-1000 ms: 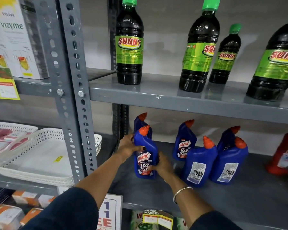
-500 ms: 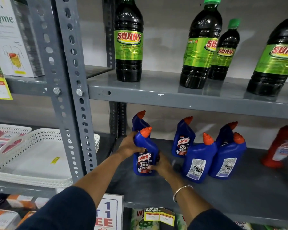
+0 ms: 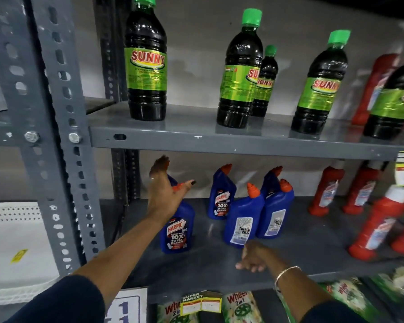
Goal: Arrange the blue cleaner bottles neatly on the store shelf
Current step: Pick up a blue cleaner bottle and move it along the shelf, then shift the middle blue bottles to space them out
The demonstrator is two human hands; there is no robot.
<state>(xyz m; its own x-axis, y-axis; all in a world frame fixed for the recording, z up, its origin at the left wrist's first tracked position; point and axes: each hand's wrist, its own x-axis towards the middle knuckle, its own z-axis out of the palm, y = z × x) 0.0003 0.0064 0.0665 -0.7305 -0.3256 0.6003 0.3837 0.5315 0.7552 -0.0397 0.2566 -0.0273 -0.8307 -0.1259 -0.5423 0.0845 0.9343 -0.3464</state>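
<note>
On the lower shelf, in the head view, the front Harpic bottle stands upright just right of the left hand, whose grip is spread and reaching past it toward the rear bottle. The right hand, loosely open, lies nearer the back-facing pair. Half a second ago both hands clasped the front bottle.
</note>
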